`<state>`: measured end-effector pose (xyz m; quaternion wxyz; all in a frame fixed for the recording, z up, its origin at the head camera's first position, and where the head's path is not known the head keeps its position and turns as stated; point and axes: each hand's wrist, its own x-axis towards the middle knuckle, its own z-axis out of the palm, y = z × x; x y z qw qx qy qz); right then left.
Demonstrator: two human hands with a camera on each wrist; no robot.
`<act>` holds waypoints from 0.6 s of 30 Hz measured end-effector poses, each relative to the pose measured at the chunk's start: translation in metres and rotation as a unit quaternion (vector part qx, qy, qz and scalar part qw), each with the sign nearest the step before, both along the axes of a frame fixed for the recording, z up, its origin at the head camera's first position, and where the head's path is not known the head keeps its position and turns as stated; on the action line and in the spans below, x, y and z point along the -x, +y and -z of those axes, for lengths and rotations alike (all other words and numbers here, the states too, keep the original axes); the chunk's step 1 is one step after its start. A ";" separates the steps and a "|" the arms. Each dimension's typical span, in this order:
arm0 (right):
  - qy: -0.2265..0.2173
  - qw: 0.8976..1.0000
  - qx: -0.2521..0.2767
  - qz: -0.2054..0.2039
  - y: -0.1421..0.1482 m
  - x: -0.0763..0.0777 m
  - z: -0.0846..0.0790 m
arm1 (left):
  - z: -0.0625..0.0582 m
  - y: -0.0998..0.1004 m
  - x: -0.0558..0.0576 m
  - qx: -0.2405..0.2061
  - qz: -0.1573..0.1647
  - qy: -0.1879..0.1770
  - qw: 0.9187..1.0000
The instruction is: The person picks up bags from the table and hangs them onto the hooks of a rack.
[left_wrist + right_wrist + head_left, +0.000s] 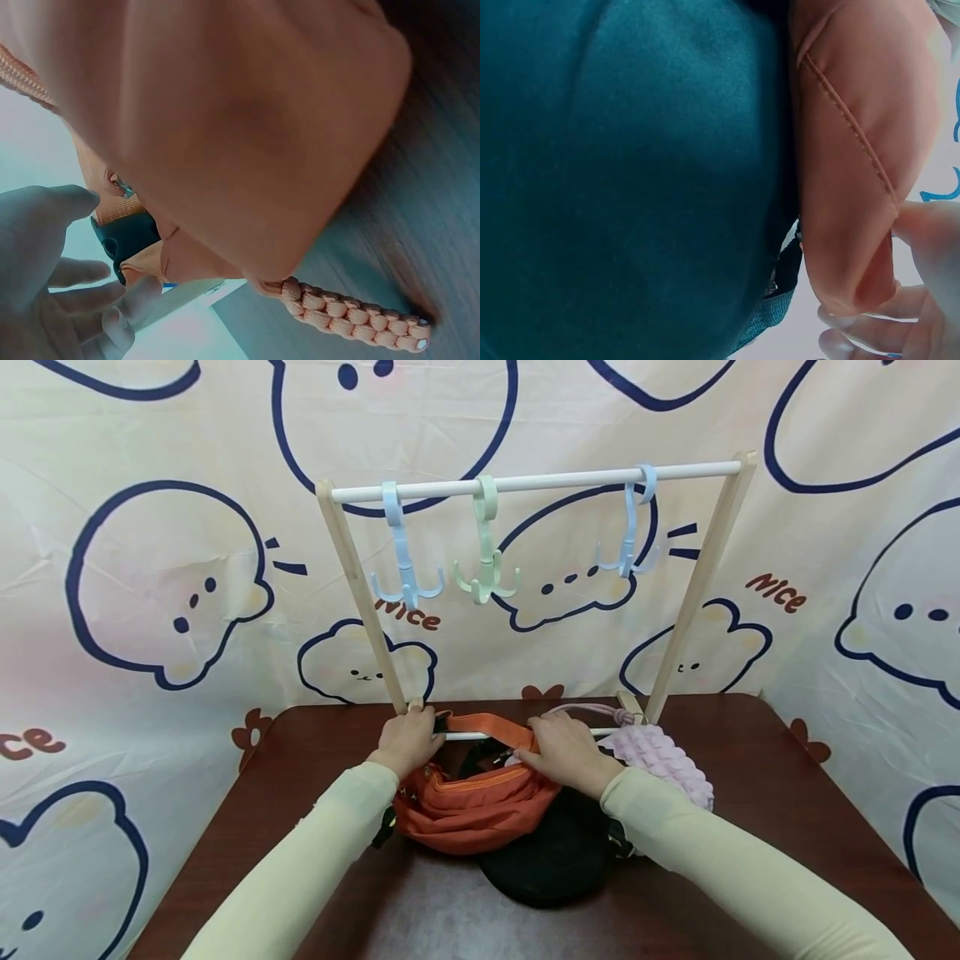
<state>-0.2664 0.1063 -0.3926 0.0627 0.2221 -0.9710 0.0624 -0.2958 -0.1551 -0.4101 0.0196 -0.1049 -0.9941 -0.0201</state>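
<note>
An orange waist bag with a zip and a wide strap lies in the middle of the table. My left hand holds its left end by the black buckle; in the left wrist view the fingers curl round there. The right hand grips the bag's right end, thumb on one side and fingers on the other. Under and beside the waist bag lies a black bag, which looks dark teal in the right wrist view. A puffy pale-lilac bag sits beyond my right wrist.
Behind the bags stands a wooden rack with a white top rail. Two blue hooks and one green hook hang from it. A lower white bar crosses behind the bags. Printed cloth encloses the brown table.
</note>
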 end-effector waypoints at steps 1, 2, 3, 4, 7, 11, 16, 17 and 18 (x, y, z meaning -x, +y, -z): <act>0.000 1.000 -0.001 0.001 0.000 0.000 0.000 | 0.000 0.000 0.000 0.001 -0.002 -0.001 1.000; 0.000 1.000 -0.002 0.003 0.000 0.000 -0.001 | 0.000 0.001 0.000 0.002 -0.004 -0.003 1.000; -0.002 1.000 -0.001 0.004 0.000 0.000 -0.001 | 0.001 0.001 0.000 0.003 -0.005 -0.004 1.000; -0.004 1.000 0.001 0.006 -0.001 0.001 -0.002 | 0.001 0.002 0.000 0.004 -0.006 -0.004 1.000; -0.016 1.000 0.004 0.010 -0.001 0.002 -0.002 | 0.003 0.002 0.001 0.006 -0.007 -0.004 1.000; -0.037 0.999 0.014 0.016 -0.001 0.006 -0.003 | 0.005 0.002 0.001 0.010 -0.004 0.005 1.000; -0.070 0.997 0.023 0.028 -0.002 0.011 -0.004 | 0.006 0.002 -0.001 0.009 -0.001 0.015 1.000; -0.078 0.996 0.024 0.031 -0.003 0.012 -0.004 | 0.006 0.001 -0.001 0.008 0.000 0.017 1.000; -0.084 0.996 0.024 0.034 -0.003 0.012 -0.005 | 0.007 0.001 -0.001 0.007 0.000 0.017 1.000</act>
